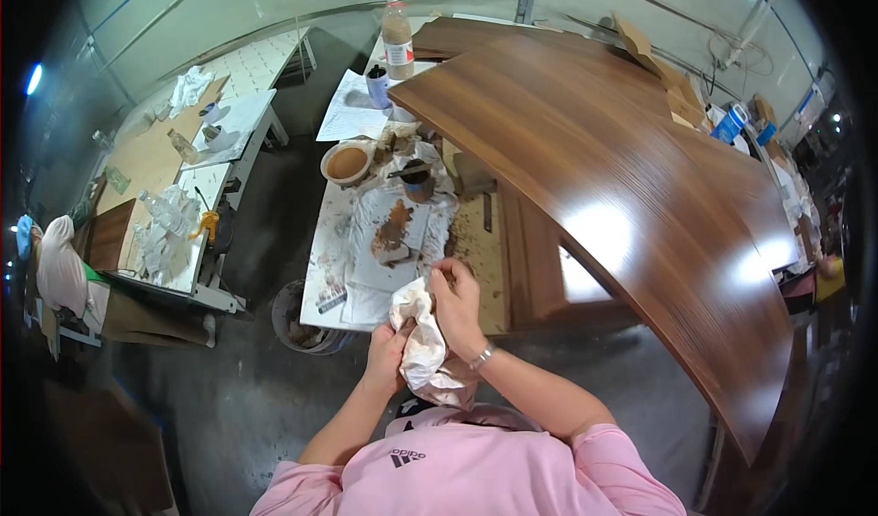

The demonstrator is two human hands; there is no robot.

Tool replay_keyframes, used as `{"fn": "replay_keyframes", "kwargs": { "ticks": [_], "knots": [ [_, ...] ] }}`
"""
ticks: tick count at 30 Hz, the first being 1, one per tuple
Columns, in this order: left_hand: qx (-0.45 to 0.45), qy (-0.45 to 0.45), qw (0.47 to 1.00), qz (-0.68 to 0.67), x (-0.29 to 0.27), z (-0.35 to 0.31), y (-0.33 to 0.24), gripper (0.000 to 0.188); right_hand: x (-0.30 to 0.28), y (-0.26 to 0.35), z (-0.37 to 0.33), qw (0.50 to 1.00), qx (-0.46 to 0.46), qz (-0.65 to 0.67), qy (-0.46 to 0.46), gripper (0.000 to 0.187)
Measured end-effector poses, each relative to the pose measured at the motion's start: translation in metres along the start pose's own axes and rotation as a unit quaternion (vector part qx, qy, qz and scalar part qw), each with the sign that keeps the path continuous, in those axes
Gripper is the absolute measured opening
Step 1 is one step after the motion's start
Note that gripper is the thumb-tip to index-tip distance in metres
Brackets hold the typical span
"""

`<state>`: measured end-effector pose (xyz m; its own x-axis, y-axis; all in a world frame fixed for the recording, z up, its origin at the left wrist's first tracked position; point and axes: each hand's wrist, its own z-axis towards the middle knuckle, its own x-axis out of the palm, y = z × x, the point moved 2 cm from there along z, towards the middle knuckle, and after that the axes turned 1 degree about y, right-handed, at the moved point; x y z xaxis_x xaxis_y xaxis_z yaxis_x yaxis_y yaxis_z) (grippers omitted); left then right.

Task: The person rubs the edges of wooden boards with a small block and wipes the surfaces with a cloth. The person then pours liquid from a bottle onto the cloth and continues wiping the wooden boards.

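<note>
A crumpled white cloth (423, 344) with faint brown stains hangs between my hands, in front of my body. My left hand (388, 353) is closed on its left side, lower down. Higher up, my right hand (459, 304) pinches the cloth's upper edge, with a silvery band on that wrist. Just beyond lies a pale sheet (366, 283) with a brown powdery smear (395, 228) on it. Past the smear stand a bowl of brown material (348, 162) and a dark cup (418, 182) with a flat tool across its top.
A large glossy brown wood panel (585, 150) juts over the table's right side toward me. A plastic bottle (397, 39) and a small tin (377, 87) stand at the back. Below the table's left corner is a waste bin (306, 324). Another cluttered bench (165, 150) runs along the left.
</note>
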<state>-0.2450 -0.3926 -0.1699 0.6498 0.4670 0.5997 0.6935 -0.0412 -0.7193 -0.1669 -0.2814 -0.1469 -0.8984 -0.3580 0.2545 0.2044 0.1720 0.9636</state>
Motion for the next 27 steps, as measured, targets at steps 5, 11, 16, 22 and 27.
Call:
{"fn": "replay_keyframes", "kwargs": {
  "ticks": [5, 11, 16, 22, 27],
  "knots": [
    [-0.056, 0.02, 0.997, -0.051, -0.047, 0.029, -0.007, 0.03, 0.053, -0.019, 0.124, 0.955, -0.101, -0.198, -0.197, 0.028],
    [-0.138, 0.043, 0.988, -0.059, -0.066, 0.023, -0.009, 0.029, 0.026, -0.039, 0.289, 0.844, -0.187, -0.343, -0.367, 0.048],
    [-0.167, 0.074, 0.982, -0.041, -0.09, 0.016, 0.004, 0.024, -0.022, -0.044, 0.388, 0.886, -0.123, -0.291, -0.338, 0.067],
    [-0.181, 0.036, 0.98, -0.08, -0.115, 0.017, 0.016, 0.024, -0.042, -0.025, 0.43, 0.825, -0.045, -0.374, -0.421, 0.07],
    [-0.207, 0.023, 0.977, -0.046, -0.123, 0.024, 0.024, 0.027, -0.147, -0.044, 0.486, 0.875, 0.007, -0.213, -0.434, 0.067]
  ]
}}
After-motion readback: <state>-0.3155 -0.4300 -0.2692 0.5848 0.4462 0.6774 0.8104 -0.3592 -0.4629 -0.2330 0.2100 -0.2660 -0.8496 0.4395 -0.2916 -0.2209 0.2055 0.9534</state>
